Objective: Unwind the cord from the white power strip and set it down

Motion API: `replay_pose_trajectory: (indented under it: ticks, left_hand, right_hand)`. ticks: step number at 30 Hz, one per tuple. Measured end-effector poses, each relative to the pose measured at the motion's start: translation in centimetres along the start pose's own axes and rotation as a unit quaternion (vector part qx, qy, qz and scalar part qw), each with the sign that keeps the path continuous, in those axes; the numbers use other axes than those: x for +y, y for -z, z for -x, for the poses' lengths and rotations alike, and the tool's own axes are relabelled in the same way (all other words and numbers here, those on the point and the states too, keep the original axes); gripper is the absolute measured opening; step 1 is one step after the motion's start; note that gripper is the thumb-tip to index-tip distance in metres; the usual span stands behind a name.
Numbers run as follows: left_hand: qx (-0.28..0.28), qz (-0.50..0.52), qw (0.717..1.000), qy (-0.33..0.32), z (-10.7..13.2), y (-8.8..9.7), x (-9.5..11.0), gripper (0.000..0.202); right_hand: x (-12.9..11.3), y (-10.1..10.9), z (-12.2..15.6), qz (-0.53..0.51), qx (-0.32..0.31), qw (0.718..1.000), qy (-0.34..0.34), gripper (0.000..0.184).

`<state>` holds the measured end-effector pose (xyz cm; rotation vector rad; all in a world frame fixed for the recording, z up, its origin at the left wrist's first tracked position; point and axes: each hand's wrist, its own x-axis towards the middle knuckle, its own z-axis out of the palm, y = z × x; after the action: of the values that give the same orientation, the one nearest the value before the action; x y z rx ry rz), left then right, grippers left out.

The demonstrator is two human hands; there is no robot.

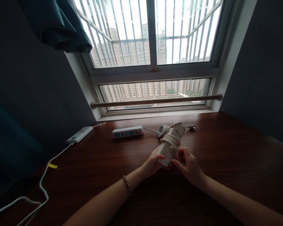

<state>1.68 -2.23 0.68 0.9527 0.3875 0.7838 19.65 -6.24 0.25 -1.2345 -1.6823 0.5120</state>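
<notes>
The left hand [153, 161] is closed on the lower end of the tilted, cord-wrapped strip [165, 152]. The right hand [192, 166] curls beside it, partly hidden; whether its grip pinches something, I cannot tell.

The cord-wrapped power strip [164, 153] was smooth pale plastic, its wound cord [170, 140] sheathed in duller, matt plastic. The second power strip [127, 132] and the power bank [80, 135] had smooth plastic casings. The tabletop [96, 163] looked like grained wood, glossy near the glass window [186, 37]; the curtain [54, 25] was soft, matt cloth.
</notes>
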Motion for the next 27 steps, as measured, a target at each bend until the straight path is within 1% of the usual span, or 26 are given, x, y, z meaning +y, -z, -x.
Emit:
replay_pose_trajectory:
  ticks: [3,5,8,11,16,22,27]
  left_hand:
    - [0.012,-0.022,1.000,-0.005,-0.08,-0.22,-0.54,0.063]
    - [0.014,-0.031,0.999,-0.003,-0.13,-0.25,-0.76,0.066]
    - [0.011,-0.037,0.999,0.005,-0.13,-0.23,-0.76,0.057]
    - [0.004,-0.037,0.999,0.015,-0.06,-0.15,-0.55,0.048]
    - [-0.005,-0.035,0.999,0.021,-0.08,0.08,-0.39,0.042]
    - [-0.003,-0.023,0.999,0.024,-0.27,0.21,-0.43,0.034]
    - [-0.007,-0.012,0.999,0.032,-0.20,0.16,-0.27,0.032]
  right_hand:
    - [-0.18,-0.16,0.05,0.058,0.007,0.998,0.020,0.034]
    - [-0.23,-0.17,-0.05,0.080,0.023,0.996,0.033,0.031]
    - [-0.27,-0.08,-0.14,0.097,0.028,0.993,0.064,0.027]
    - [-0.25,-0.04,-0.05,0.105,0.025,0.991,0.083,0.026]
    - [-0.30,-0.19,0.26,0.126,0.031,0.983,0.129,0.024]
    - [-0.80,0.01,0.42,0.151,0.010,0.976,0.157,0.022]
    - [-0.89,0.23,0.29,0.166,0.005,0.970,0.180,0.020]
